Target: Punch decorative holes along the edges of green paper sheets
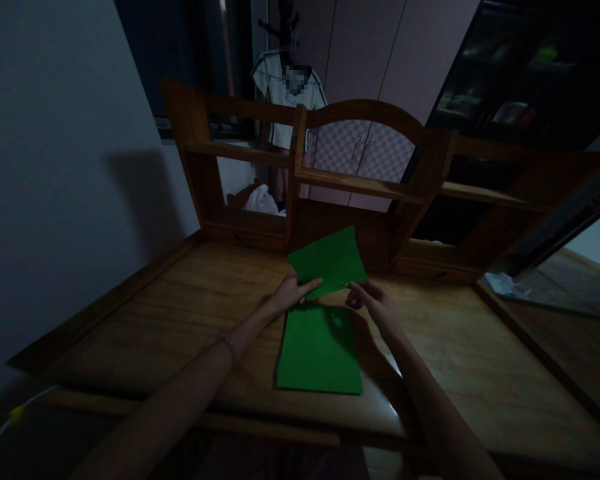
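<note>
A green sheet (330, 260) is held up at a tilt above the desk, its edges slightly uneven. My left hand (296, 292) grips its lower left side, with the thumb lying on top. At the sheet's lower right corner is my right hand (373, 303), fingers curled closed. A small thin pale thing shows at those fingertips, and a bit of purple lies under them; both are too dark and small to name. Below the hands, a green stack of sheets or folder (321, 350) lies flat near the desk's front edge.
A wooden desk (200, 300) carries a shelf unit (363, 181) along its back. White wall (70, 187) rises at the left. A white plastic bag (503, 285) lies beyond the right edge. A shirt (275, 100) hangs behind, by pink cabinet doors (365, 53).
</note>
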Demonstrator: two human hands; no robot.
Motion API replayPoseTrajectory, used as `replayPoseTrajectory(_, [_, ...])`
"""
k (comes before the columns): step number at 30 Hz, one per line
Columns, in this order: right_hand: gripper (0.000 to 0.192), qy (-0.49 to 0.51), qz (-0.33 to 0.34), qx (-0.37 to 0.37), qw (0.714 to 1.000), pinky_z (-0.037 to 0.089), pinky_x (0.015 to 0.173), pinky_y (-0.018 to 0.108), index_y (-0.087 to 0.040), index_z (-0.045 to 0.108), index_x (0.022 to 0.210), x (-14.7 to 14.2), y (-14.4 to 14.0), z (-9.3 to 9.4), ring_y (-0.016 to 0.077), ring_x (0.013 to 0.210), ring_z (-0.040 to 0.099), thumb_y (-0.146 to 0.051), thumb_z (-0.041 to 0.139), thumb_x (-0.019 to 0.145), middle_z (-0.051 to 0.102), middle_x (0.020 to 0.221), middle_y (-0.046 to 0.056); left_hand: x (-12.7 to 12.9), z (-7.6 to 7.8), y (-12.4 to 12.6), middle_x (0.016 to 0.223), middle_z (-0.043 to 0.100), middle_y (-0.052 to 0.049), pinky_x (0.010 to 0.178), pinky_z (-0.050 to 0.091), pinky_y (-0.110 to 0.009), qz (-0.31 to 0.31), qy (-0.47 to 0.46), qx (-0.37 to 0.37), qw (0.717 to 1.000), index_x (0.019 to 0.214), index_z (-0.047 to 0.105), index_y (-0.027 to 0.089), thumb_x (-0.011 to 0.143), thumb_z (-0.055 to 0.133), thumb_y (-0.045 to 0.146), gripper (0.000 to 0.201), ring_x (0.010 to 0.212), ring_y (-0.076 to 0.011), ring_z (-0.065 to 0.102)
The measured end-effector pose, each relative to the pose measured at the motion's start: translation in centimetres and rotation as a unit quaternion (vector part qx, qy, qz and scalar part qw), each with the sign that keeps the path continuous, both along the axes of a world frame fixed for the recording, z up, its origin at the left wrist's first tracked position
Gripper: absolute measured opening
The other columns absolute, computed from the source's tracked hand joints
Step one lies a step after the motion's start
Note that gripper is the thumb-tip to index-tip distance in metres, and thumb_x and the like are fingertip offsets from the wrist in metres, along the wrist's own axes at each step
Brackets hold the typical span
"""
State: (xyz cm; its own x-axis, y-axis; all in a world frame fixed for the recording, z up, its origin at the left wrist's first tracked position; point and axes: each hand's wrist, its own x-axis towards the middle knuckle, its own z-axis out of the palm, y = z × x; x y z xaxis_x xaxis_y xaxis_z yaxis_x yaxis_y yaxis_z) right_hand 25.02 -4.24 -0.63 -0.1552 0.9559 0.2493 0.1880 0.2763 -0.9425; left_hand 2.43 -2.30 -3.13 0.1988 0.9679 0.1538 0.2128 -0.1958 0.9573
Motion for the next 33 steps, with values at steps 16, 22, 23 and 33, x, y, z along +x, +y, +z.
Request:
replayPoseTrajectory(16, [0.039, -0.060, 0.010, -0.011, 0.998, 0.045, 0.054, 0.026, -0.015, 0.066, 0.067, -0.1, 0.3, -0.6, 0.0177, 0.059, 0.060, -0.053, 0.062, 0.073, 0.065, 0.065, 0.007, 0.6, 0.5, -0.3, 0.040, 0.043, 0.003, 0.038, 0.027, -0.020, 0.002, 0.002, -0.058, 0.998, 0.056, 0.051, 0.015, 0.069, 0.056, 0.062, 0.049, 0.036, -0.0081, 0.038])
replayPoseTrajectory(22, [0.037, -0.075, 0.006, -0.030, 0.997, 0.043, 0.053, 0.026, -0.016, 0.066, 0.061, -0.1, 0.5, -0.6, 0.0179, 0.058, 0.060, -0.050, 0.062, 0.076, 0.065, 0.061, 0.006, 1.0, 0.5, -0.4, 0.040, 0.043, 0.003, 0.038, 0.026, -0.021, -0.004, -0.004, -0.077, 0.997, 0.057, 0.054, 0.015, 0.067, 0.055, 0.064, 0.050, 0.036, -0.0086, 0.038])
replayPoseTrajectory(23, [0.036, -0.076, 0.005, -0.030, 0.997, 0.043, 0.053, 0.026, -0.016, 0.066, 0.061, 0.0, 0.5, -0.4, 0.0179, 0.058, 0.060, -0.049, 0.062, 0.076, 0.065, 0.062, 0.006, 1.1, 0.4, -0.4, 0.040, 0.043, 0.003, 0.038, 0.026, -0.021, -0.004, -0.007, -0.079, 0.997, 0.057, 0.053, 0.015, 0.067, 0.055, 0.064, 0.050, 0.036, -0.0087, 0.038])
replayPoseTrajectory(33, [0.032, -0.008, -0.010, -0.061, 0.998, 0.047, 0.061, 0.029, -0.017, 0.069, 0.077, 0.2, 0.6, -0.7, 0.0202, 0.066, 0.061, -0.048, 0.059, 0.080, 0.067, 0.073, 0.008, 1.3, -0.2, 0.2, 0.043, 0.047, 0.003, 0.040, 0.029, -0.021, 0.008, -0.019, -0.041, 0.999, 0.058, 0.054, 0.016, 0.075, 0.052, 0.058, 0.045, 0.038, -0.0088, 0.041])
